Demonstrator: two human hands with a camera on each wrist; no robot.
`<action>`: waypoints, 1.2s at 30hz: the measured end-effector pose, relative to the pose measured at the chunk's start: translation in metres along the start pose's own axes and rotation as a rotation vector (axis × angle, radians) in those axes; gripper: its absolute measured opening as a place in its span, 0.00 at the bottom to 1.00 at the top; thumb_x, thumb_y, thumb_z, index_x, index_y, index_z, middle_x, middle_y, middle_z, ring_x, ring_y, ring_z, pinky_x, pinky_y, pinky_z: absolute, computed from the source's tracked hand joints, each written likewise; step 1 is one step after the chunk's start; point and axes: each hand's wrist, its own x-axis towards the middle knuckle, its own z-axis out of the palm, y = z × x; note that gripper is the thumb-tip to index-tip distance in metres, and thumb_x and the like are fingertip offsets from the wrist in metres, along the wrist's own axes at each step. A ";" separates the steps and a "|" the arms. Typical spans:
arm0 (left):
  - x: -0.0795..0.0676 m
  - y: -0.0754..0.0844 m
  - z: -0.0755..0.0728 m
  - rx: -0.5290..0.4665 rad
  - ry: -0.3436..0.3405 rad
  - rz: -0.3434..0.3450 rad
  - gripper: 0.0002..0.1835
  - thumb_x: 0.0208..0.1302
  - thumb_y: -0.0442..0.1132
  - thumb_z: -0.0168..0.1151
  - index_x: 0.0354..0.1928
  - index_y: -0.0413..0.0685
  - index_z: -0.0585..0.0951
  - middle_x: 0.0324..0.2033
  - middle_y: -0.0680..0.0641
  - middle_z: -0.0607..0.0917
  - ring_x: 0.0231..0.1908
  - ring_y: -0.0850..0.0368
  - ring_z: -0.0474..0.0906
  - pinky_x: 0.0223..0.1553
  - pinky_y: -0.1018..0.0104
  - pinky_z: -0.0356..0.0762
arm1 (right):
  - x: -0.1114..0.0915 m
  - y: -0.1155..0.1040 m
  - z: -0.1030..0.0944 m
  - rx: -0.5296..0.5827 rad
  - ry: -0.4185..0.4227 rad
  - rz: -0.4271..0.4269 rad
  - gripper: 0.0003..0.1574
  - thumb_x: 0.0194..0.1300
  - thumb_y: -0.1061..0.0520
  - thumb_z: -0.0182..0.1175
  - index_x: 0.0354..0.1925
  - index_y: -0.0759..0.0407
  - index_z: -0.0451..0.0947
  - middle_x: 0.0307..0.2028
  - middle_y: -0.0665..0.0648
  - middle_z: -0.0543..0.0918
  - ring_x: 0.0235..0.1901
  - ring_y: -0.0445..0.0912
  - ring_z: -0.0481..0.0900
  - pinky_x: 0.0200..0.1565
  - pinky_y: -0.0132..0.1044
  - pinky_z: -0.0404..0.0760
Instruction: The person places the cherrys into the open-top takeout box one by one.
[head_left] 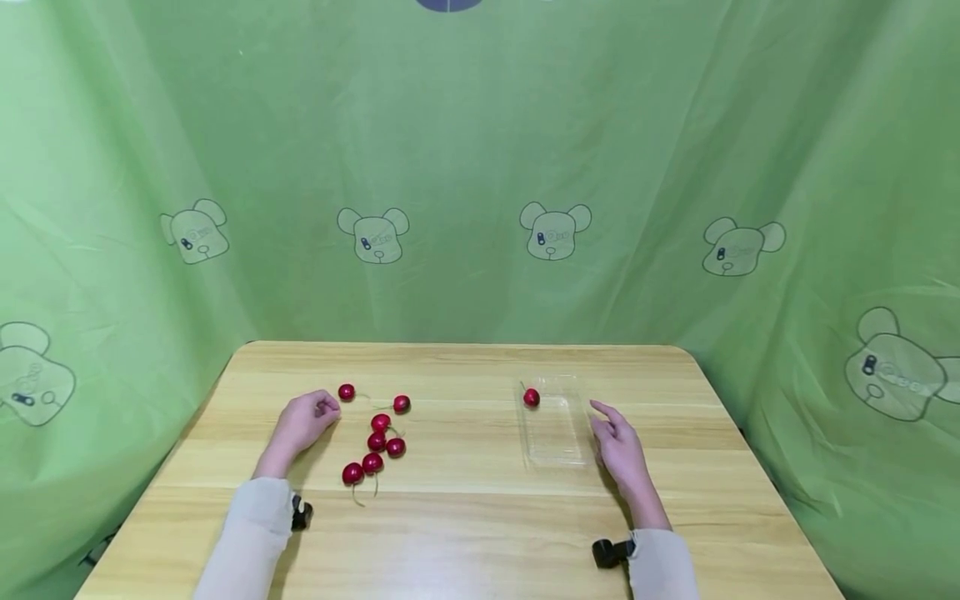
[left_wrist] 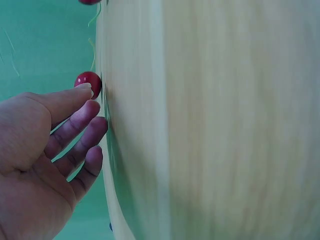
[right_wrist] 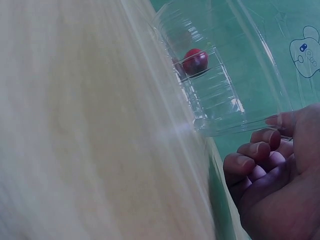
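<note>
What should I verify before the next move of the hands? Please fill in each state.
1. Clear container standing on the table: ok.
2. Bare floor left around the cherry inside: ok.
3. Seven loose cherries outside the container: ok.
4. Left hand securely holding the nearest cherry: not ok; fingers are not closed round it.
5. Right hand steadying the container: cannot tell; it is at the edge.

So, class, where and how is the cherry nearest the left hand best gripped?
Probably across the widest part of the round cherry, pinched lightly, coming from the left in the head view. Its stem trails off to the right, towards the other cherries, and the left hand is on the stemless side.
</note>
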 end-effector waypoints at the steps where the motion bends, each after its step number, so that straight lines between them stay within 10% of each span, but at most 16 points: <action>1: 0.000 0.001 0.000 -0.002 0.000 0.013 0.04 0.69 0.37 0.67 0.41 0.44 0.84 0.33 0.47 0.86 0.36 0.52 0.81 0.46 0.51 0.80 | 0.001 0.003 0.000 -0.002 0.004 -0.012 0.30 0.83 0.53 0.48 0.77 0.57 0.63 0.21 0.47 0.65 0.14 0.38 0.63 0.19 0.31 0.68; 36: 0.029 0.039 0.027 0.056 -0.130 0.148 0.07 0.66 0.36 0.70 0.44 0.46 0.85 0.34 0.50 0.86 0.36 0.55 0.81 0.48 0.50 0.81 | 0.001 0.002 0.001 0.002 0.015 -0.013 0.29 0.83 0.53 0.49 0.76 0.58 0.64 0.21 0.48 0.66 0.15 0.39 0.65 0.21 0.31 0.70</action>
